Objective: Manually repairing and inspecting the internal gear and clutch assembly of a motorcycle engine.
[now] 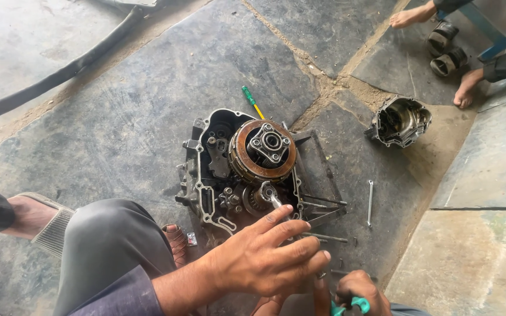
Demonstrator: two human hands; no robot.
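An open, greasy engine crankcase (203, 175) lies on the stone floor, with a round clutch assembly (265, 149) on top. My left hand (265, 260) reaches in from the lower left, palm down. It lies over the handle of a metal wrench (270, 196) whose head sits on a small gear nut below the clutch. At the bottom edge my right hand (358, 292) is closed around a teal-handled tool (352, 304), close under my left hand's fingertips. The tool's working end is hidden.
Long bolts (323, 202) and a slim spanner (370, 202) lie right of the crankcase. A green-and-yellow screwdriver (252, 100) lies behind it. An engine cover (399, 120) sits far right. Another person's bare feet (467, 88), two cylindrical parts (446, 50) and a black hose (60, 76) are farther off.
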